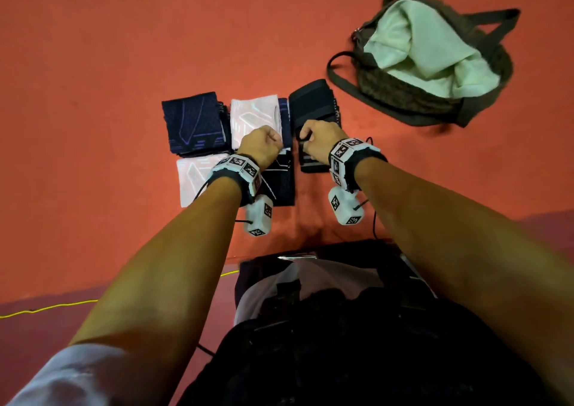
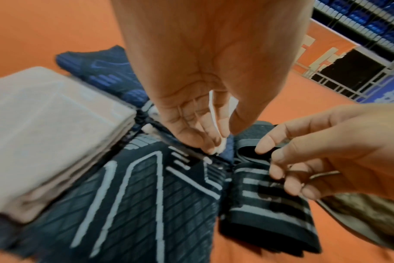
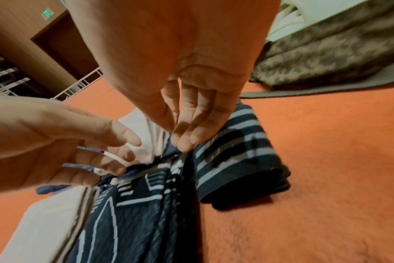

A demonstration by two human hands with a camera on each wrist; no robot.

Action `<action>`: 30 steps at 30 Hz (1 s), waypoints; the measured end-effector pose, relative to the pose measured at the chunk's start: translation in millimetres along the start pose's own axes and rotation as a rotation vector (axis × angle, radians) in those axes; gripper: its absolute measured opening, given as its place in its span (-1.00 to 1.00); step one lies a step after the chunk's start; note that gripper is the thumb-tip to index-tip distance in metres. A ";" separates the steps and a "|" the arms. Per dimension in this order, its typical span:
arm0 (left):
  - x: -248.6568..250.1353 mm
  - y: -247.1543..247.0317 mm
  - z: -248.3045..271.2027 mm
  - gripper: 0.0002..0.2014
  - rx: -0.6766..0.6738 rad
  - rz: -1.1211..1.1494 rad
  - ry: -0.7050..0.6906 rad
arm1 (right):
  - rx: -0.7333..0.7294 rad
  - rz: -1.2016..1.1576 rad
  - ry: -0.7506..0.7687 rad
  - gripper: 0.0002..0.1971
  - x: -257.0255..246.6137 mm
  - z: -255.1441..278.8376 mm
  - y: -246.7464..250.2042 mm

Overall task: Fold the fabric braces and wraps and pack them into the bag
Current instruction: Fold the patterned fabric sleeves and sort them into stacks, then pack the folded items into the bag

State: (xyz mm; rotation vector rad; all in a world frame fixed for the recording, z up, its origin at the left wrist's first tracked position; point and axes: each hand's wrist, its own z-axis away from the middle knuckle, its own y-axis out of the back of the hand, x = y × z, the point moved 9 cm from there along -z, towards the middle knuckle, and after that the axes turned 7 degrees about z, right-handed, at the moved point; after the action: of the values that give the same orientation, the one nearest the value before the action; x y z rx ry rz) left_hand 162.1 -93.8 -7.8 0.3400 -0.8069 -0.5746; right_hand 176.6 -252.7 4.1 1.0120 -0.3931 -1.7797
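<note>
Several folded braces and wraps lie side by side on the orange floor. The navy brace [image 1: 279,185] with white lines is nearest me. My left hand [image 1: 264,144] is curled over its far end and pinches thin white and blue fabric edges [image 2: 216,140] there. Just right of it lies the grey-striped black wrap [image 1: 313,163]. My right hand [image 1: 310,141] has its thumb and fingertips [image 3: 182,144] drawn together on that wrap's far left corner. The open camouflage bag [image 1: 403,95] sits at the far right, well away from both hands.
Other folded pieces surround the hands: a navy one [image 1: 194,123] at far left, white ones [image 1: 254,113] [image 1: 192,179], and a plain black wrap [image 1: 313,104] beyond the right hand. A pale green towel [image 1: 428,54] fills the bag's mouth. A yellow cable [image 1: 46,307] runs near my left elbow.
</note>
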 end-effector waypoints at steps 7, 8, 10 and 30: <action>96.1 -33.6 -24.0 -0.87 -0.091 -0.119 -0.129 | 0.134 -0.043 -0.165 -0.77 68.0 7.2 64.3; 110.6 -40.6 -27.7 -0.87 -0.104 -0.126 -0.148 | 0.154 -0.040 -0.190 -0.75 79.2 8.4 74.7; 136.3 -58.3 -36.9 -0.83 -0.142 -0.148 -0.178 | 0.179 -0.034 -0.237 -0.74 103.2 9.8 93.2; 222.0 -155.3 -102.1 -0.67 -0.261 -0.279 -0.188 | 0.226 0.079 -0.464 -0.68 237.4 6.5 158.6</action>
State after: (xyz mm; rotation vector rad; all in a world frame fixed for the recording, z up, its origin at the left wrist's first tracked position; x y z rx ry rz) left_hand 307.7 -343.6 -22.3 0.1596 -0.8588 -0.9743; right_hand 234.5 -532.4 5.4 0.7122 -0.9268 -1.9212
